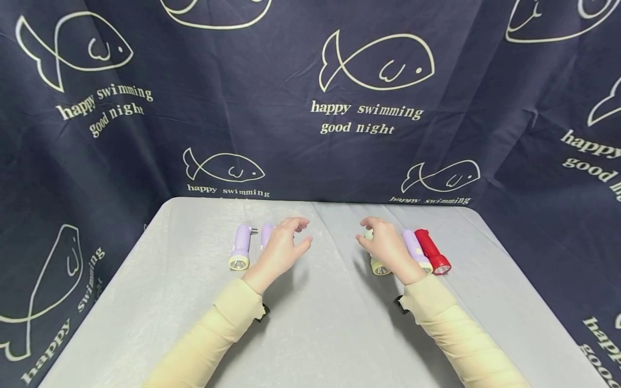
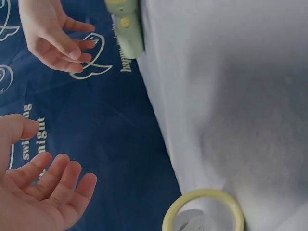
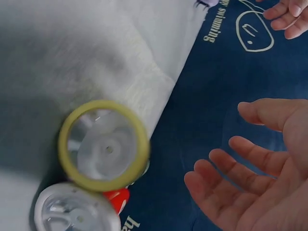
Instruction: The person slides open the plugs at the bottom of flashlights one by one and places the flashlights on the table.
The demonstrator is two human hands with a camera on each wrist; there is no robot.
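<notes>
My left hand (image 1: 285, 242) hovers above the table with relaxed fingers, holding nothing. It partly covers a purple flashlight (image 1: 266, 233) in the head view. Just left of that lies another purple flashlight (image 1: 241, 242), with metal prongs sticking out at its rear. My right hand (image 1: 388, 247), also holding nothing, has its fingers loosely bent. Beneath it is a pale green flashlight (image 2: 129, 36), partly hidden by the hand in the head view. To its right, a purple flashlight (image 1: 412, 245) and a red flashlight (image 1: 432, 251) lie side by side. A yellow-rimmed lens (image 3: 107, 144) shows large in the right wrist view.
The flashlights lie on a table with a light grey cover (image 1: 320, 323). Behind it and along the sides hangs a dark blue curtain (image 1: 291, 81) printed with fish outlines and words. The table's far edge meets the curtain.
</notes>
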